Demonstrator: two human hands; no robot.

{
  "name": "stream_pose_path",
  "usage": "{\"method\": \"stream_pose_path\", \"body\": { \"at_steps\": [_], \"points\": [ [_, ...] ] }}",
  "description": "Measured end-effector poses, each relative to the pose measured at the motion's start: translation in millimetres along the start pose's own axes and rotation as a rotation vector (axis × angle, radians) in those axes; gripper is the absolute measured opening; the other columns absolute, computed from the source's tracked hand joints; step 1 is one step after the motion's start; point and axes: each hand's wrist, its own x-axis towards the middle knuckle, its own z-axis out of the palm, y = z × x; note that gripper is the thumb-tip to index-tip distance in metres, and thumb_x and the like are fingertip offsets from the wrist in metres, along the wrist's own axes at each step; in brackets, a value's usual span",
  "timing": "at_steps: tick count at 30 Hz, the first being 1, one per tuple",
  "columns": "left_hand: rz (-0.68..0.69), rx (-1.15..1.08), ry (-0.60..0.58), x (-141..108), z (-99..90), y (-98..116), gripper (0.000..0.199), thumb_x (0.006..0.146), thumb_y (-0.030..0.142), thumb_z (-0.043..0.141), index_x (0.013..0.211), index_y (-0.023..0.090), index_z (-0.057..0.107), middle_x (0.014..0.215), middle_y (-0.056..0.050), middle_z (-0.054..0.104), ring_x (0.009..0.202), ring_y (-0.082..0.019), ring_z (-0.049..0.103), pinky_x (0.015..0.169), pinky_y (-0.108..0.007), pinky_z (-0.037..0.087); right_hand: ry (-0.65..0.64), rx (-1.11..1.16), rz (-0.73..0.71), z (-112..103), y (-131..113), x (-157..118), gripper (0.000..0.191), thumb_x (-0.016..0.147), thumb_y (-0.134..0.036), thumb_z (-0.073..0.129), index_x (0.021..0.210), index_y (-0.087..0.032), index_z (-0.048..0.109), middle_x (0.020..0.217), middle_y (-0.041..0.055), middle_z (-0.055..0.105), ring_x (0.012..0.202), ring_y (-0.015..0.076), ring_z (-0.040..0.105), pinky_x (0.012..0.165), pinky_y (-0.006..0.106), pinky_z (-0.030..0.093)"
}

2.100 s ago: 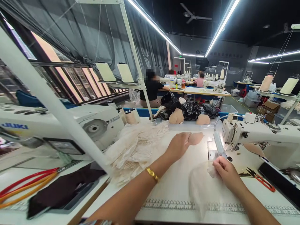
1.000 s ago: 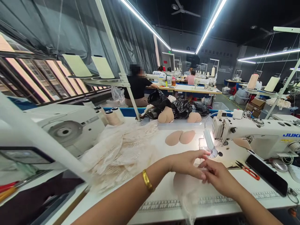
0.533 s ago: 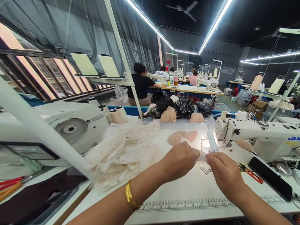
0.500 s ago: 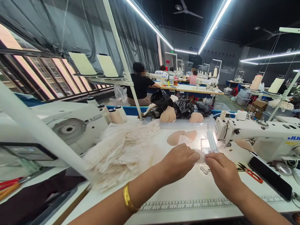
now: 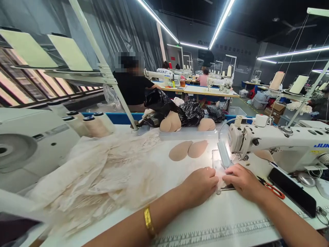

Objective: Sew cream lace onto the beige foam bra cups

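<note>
Close in front of the needle area of a white sewing machine [image 5: 282, 137], a small sheer pale piece of fabric [image 5: 220, 175] is stretched between my hands. My left hand [image 5: 200, 187] pinches its left side with curled fingers, the wrist wearing a gold bracelet. On the other side, my right hand [image 5: 241, 180] has its thumb and fingertips closed on the fabric. A lit lamp [image 5: 224, 154] shines over this spot. Two beige bra cups [image 5: 181, 151] lie flat on the table just beyond my left hand. A large heap of sheer cream fabric [image 5: 102, 171] spreads to the left.
Orange-handled thread snips [image 5: 275, 190] and a black phone [image 5: 293, 192] lie right of my right hand. A printed ruler [image 5: 216, 233] runs along the front edge. Thread cones [image 5: 89, 125] and a second machine [image 5: 23, 144] stand left. Black plastic bags [image 5: 191, 113] sit behind; a person [image 5: 131, 85] works beyond.
My hands have lowered the sheer fabric toward the table beside the machine. The two bra cups now show uncovered, where a pale piece overlapped them before. The view has shifted.
</note>
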Motion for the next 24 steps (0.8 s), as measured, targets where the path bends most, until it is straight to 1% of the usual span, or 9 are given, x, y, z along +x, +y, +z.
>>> {"method": "stream_pose_path", "body": {
  "at_steps": [2,5,9,12,15,17,21,24],
  "points": [
    [0.001,-0.085,0.096,-5.1,7.6,-0.1,0.022,0.096,0.014,0.055,0.075,0.019,0.053,0.086,-0.004,0.064,0.076,-0.02,0.058,0.065,-0.031,0.043,0.003,-0.002,-0.019,-4.9,-3.3,-1.7,0.041,0.094,0.0,0.05,0.114,-0.028,0.071,0.101,0.0051,0.068,0.089,0.0207,0.056,0.074,0.03,0.048],
    [0.017,-0.154,0.158,-7.1,14.5,-0.3,0.022,0.097,0.014,0.052,0.076,0.02,0.051,0.083,-0.003,0.063,0.076,-0.02,0.055,0.068,-0.032,0.044,-0.004,0.047,-0.038,-13.9,-10.0,-0.2,0.039,0.094,0.0,0.05,0.113,-0.027,0.071,0.093,0.0036,0.065,0.084,0.0195,0.053,0.07,0.028,0.047],
    [0.012,-0.149,0.149,-3.6,15.4,1.1,0.02,0.1,0.014,0.049,0.082,0.018,0.057,0.082,-0.004,0.06,0.072,-0.02,0.05,0.067,-0.032,0.043,-0.017,0.073,-0.027,-20.3,-14.3,2.2,0.038,0.094,-0.001,0.051,0.114,-0.026,0.072,0.094,0.0044,0.065,0.086,0.0197,0.055,0.071,0.029,0.048],
    [0.01,-0.149,0.144,-2.4,14.7,3.0,0.021,0.101,0.014,0.047,0.087,0.017,0.062,0.082,-0.005,0.058,0.071,-0.02,0.047,0.066,-0.032,0.043,-0.023,0.07,-0.023,-20.8,-14.8,1.8,0.037,0.096,-0.002,0.051,0.115,-0.026,0.072,0.094,0.0049,0.067,0.085,0.0199,0.055,0.071,0.03,0.049],
    [0.017,-0.139,0.162,-2.0,15.7,4.3,0.023,0.101,0.014,0.045,0.09,0.016,0.065,0.079,-0.005,0.056,0.07,-0.02,0.045,0.064,-0.032,0.042,-0.023,0.081,-0.018,-20.5,-15.4,1.2,0.037,0.096,-0.002,0.05,0.115,-0.025,0.072,0.094,0.005,0.067,0.085,0.0196,0.055,0.071,0.03,0.049],
    [0.019,-0.128,0.177,-1.5,17.2,4.6,0.023,0.1,0.014,0.045,0.088,0.016,0.065,0.078,-0.005,0.055,0.069,-0.019,0.043,0.062,-0.032,0.041,-0.022,0.089,-0.012,-20.7,-16.0,1.2,0.038,0.096,-0.001,0.049,0.115,-0.025,0.072,0.094,0.0051,0.067,0.085,0.0194,0.055,0.071,0.029,0.049],
    [0.012,-0.104,0.188,-0.4,21.2,4.7,0.029,0.102,0.015,0.044,0.079,0.016,0.062,0.075,-0.004,0.053,0.066,-0.018,0.04,0.061,-0.031,0.039,-0.022,0.095,-0.007,-22.0,-17.2,1.3,0.038,0.096,-0.001,0.048,0.115,-0.024,0.072,0.093,0.0051,0.066,0.084,0.0194,0.054,0.069,0.029,0.049],
    [0.005,-0.141,0.196,-1.2,24.1,4.7,0.027,0.102,0.015,0.044,0.084,0.016,0.064,0.08,-0.005,0.058,0.068,-0.019,0.042,0.064,-0.032,0.041,-0.046,0.1,-0.003,-23.4,-18.1,2.0,0.039,0.095,0.0,0.048,0.115,-0.024,0.071,0.093,0.0052,0.066,0.085,0.0199,0.054,0.07,0.029,0.048]
  ]
}}
